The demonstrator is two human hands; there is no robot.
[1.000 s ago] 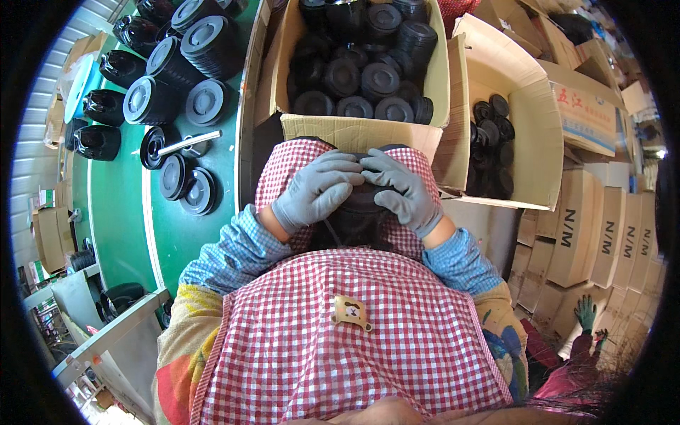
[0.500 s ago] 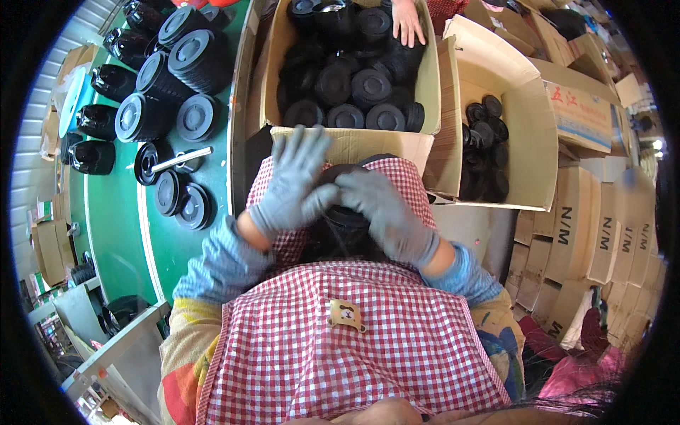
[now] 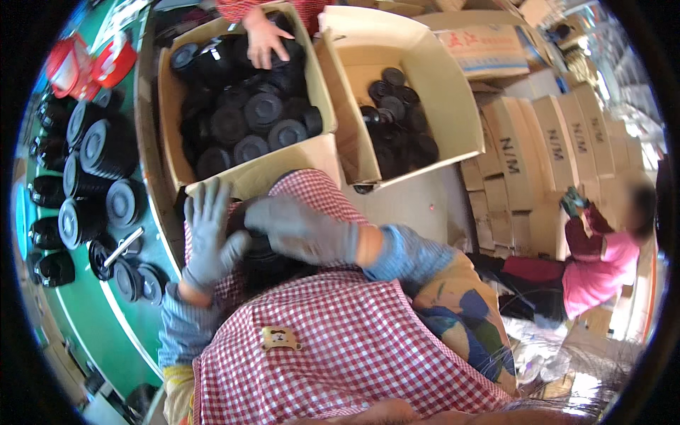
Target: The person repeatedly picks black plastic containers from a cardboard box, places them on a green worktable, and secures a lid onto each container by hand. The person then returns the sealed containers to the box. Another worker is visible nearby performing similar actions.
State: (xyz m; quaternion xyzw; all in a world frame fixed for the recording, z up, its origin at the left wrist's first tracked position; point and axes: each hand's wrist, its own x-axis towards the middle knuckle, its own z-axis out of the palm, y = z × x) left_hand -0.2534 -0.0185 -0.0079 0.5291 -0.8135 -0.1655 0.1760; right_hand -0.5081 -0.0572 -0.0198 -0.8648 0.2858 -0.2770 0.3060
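My left hand (image 3: 210, 237), in a grey glove, is raised with its fingers spread, at the left side of a black, round-looking plastic piece (image 3: 263, 275) in my lap. My right hand (image 3: 304, 230), gloved alike, lies over the top of that piece with its fingers stretched toward the left hand. Both hands hide much of the piece, so its exact kind does not show. Beneath it is my red-and-white checked apron (image 3: 340, 340). Just beyond stands an open cardboard box (image 3: 322, 152) filled with round black plastic parts (image 3: 263, 111).
Another person's bare hand (image 3: 268, 44) reaches over that box. A second carton (image 3: 443, 106) holds more black parts. On the green table (image 3: 92, 312) at left stand stacked black discs (image 3: 108, 147) and red containers (image 3: 113, 60). Brown cartons (image 3: 510, 152) and a person in pink (image 3: 598, 265) are at right.
The view has swung to the right, so the boxes and table appear farther left, and the person in pink shows more fully. Both my hands stay around the black piece.
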